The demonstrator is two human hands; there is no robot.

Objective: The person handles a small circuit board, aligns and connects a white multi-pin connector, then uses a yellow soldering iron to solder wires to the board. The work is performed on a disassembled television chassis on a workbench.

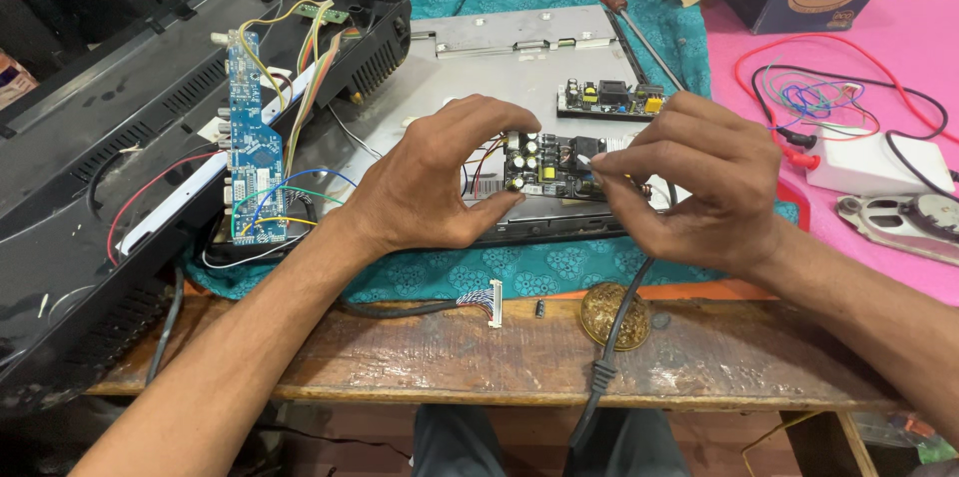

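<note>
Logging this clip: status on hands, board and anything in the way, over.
Left hand and right hand both pinching small black circuit board over metal panel. Black cable trails under right hand.

A worn wooden bench [519, 357] carries a teal patterned cloth [519, 272] and a pink sheet [859, 47], while right on its bare front edge lie a round brass disc [611, 315], a white connector [493, 302] and a black cable [611, 337].
</note>
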